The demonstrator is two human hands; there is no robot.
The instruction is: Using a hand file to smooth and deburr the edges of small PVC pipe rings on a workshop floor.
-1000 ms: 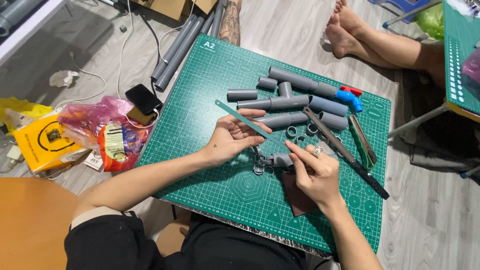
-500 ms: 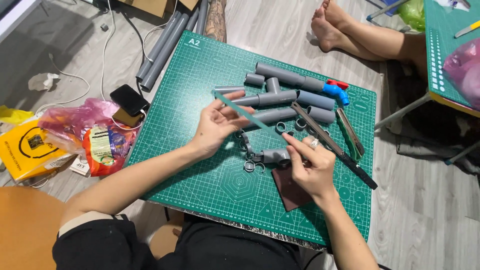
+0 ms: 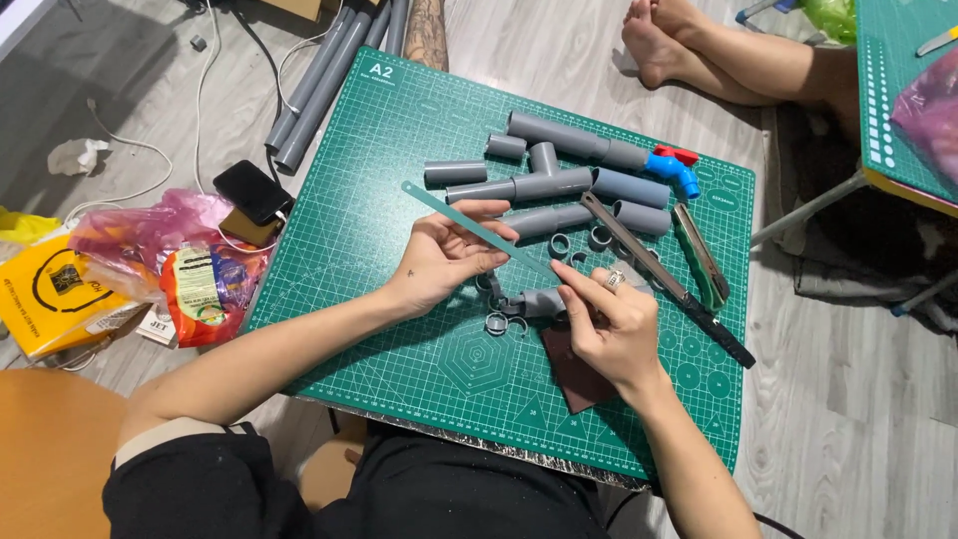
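My left hand (image 3: pixel 444 258) grips a thin, flat teal strip (image 3: pixel 469 226) near its middle. The strip slants from upper left to lower right above the green cutting mat (image 3: pixel 399 120). My right hand (image 3: pixel 611 324) pinches the strip's lower right end between thumb and forefinger. A ring is on one of its fingers. Just under both hands lie a short grey pipe fitting (image 3: pixel 537 301) and a few small grey rings (image 3: pixel 496 321). A brown sheet of sandpaper (image 3: pixel 579 379) lies partly under my right wrist.
Several grey pipe pieces (image 3: pixel 559 185), a blue tap with a red handle (image 3: pixel 671 170), a long black saw (image 3: pixel 689 299) and a green knife (image 3: pixel 702 265) lie on the mat. A phone (image 3: pixel 252 190), plastic bags (image 3: pixel 190 269) and long pipes (image 3: pixel 319 90) are left. Another person's feet (image 3: pixel 689 50) are beyond.
My right hand's fingers have moved from the pipe fitting up to the strip's lower end. My left hand keeps hold of the strip. The view has shifted slightly.
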